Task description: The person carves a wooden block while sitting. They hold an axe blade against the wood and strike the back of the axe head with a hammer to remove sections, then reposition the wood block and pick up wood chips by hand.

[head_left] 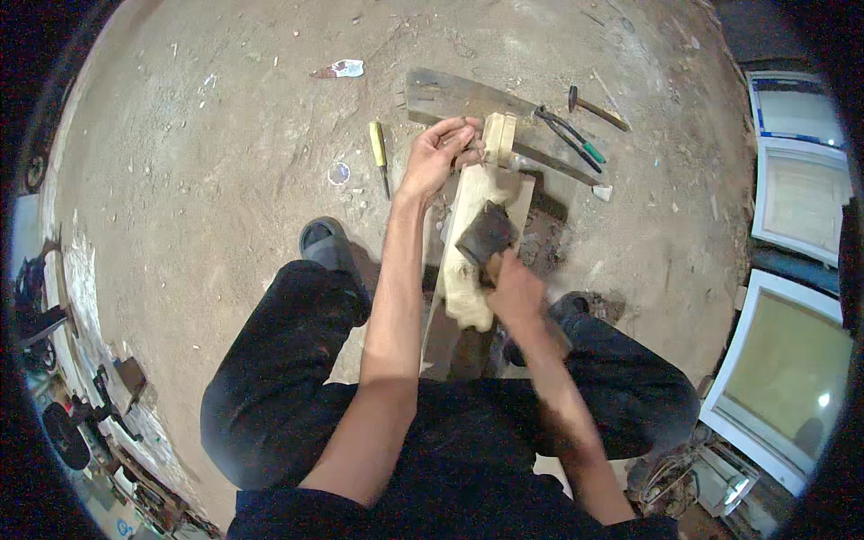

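Note:
A pale, roughly hewn length of wood [468,297] lies on a board between my legs, with an upright pale block [499,135] at its far end. Beside that block, my left hand [441,157] has its fingers curled on something small that I cannot make out. My right hand [517,292], blurred, is closed on the handle of a hatchet, whose dark head [486,229] is over the middle of the pale wood.
A yellow-handled tool [378,144] lies left of a weathered plank [441,94]. Pliers with green grips [585,144] and a hammer [598,112] lie at the upper right. White-framed window panes [778,351] stand along the right; assorted clutter [76,423] lines the left.

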Motion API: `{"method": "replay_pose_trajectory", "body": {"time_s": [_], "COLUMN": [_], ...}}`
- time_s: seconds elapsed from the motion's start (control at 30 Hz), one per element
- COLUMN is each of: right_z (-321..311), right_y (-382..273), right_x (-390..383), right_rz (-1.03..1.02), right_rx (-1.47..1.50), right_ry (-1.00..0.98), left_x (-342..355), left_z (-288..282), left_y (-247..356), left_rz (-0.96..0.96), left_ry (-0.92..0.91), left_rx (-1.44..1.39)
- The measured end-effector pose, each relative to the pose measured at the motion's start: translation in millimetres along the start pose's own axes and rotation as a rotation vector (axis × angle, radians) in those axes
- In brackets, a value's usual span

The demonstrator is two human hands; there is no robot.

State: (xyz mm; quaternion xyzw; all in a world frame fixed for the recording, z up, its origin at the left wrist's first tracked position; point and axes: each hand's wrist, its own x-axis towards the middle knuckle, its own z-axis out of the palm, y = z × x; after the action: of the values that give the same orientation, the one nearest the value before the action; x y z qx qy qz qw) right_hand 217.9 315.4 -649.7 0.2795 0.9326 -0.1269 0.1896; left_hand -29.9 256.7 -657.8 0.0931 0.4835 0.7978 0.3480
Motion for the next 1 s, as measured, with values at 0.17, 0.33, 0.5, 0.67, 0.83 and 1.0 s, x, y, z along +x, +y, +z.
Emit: {"method": "replay_pose_trajectory", "body": {"time_s": [0.17, 0.33, 0.5, 0.67, 0.83, 1.0], "right_z": [-75.5, -131.8, -177.6, -187.8, -205.3, -194.7], "right_y": [53.3, 42.9, 34.1, 44.0, 42.9, 41.7], "right_x": [5.5, -11.5, -39.0, -55.5, -56.0, -38.3], "right_rz": [-0.155, -0.335, -0.302, -0.141, 0.060, -0.045], "right_rx": [-0.194, -0.320, -0.330, -0.174, -0.007, 0.063], "right_ry": [-0.153, -0.146, -0.294, -0.282, -0.141, 0.068], "left_x": [-2.2, -4.0, 3.2, 15.5, 7.0, 2.4], "left_z": [14.0, 21.0, 35.0, 42.2, 49.3, 59.8], "left_y": [2.7, -1.3, -1.5, 10.6, 19.2, 39.7], "left_rz": [-0.081, -0.071, -0.054, -0.097, -0.083, 0.147], "left_ry": [0.013, 0.034, -0.039, -0.242, -0.149, -0.239], "left_rx": [-0.157, -0.325, -0.159, 0.286, -0.226, -0.379]}}
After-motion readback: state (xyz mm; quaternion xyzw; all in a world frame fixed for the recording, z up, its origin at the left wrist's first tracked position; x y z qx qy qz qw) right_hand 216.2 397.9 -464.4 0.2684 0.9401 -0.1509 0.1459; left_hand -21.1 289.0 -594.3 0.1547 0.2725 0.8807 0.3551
